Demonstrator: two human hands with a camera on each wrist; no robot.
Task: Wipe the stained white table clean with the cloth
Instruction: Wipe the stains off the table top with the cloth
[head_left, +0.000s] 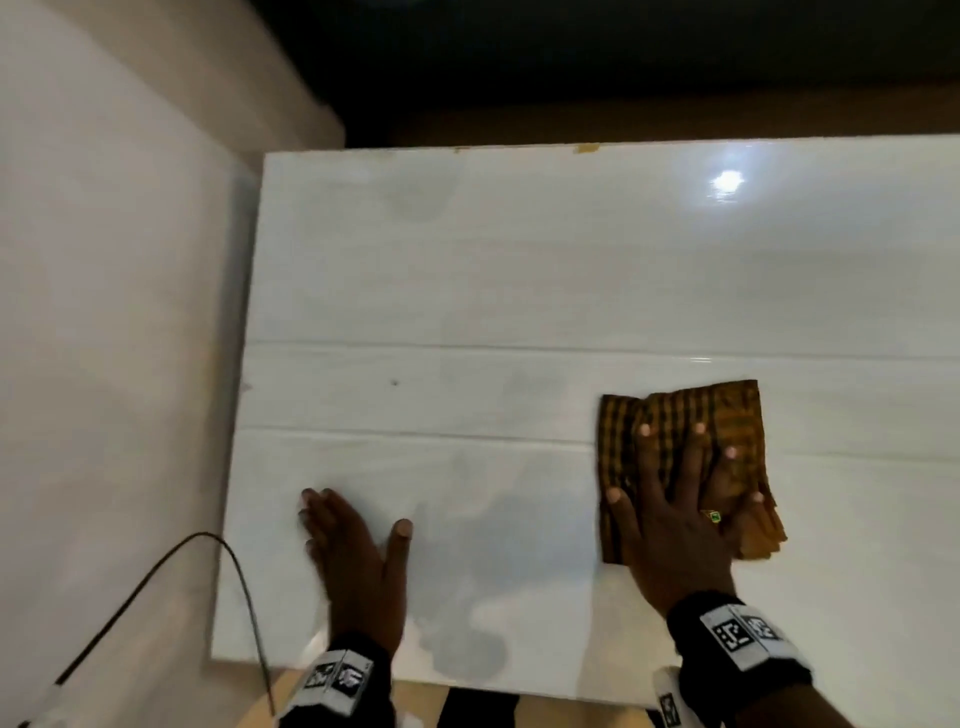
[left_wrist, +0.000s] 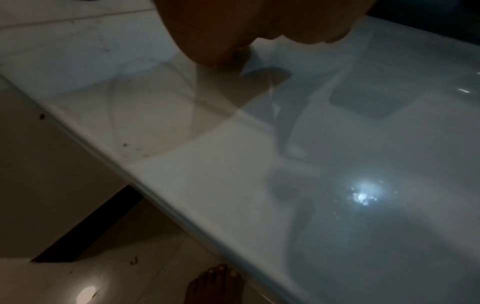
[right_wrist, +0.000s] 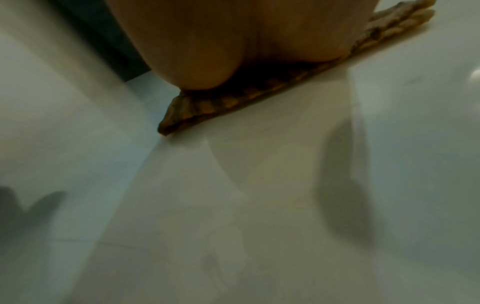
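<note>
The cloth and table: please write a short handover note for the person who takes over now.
Right hand: flat, fingers spread, pressing the folded checked cloth on the table's right side.
Left hand: flat on the table near its front left, holding nothing.
Done: cannot tell how much is wiped.
Left: grey smears between the hands near the front edge, and a fainter one at the far left.

Table (head_left: 519, 270) white, smooth, glossy, grey smears; cloth (head_left: 737, 415) woven checked fabric, creased, matt.

Cloth (head_left: 680, 415) lies on the table (head_left: 519, 270), right of left hand (head_left: 358, 566).
</note>
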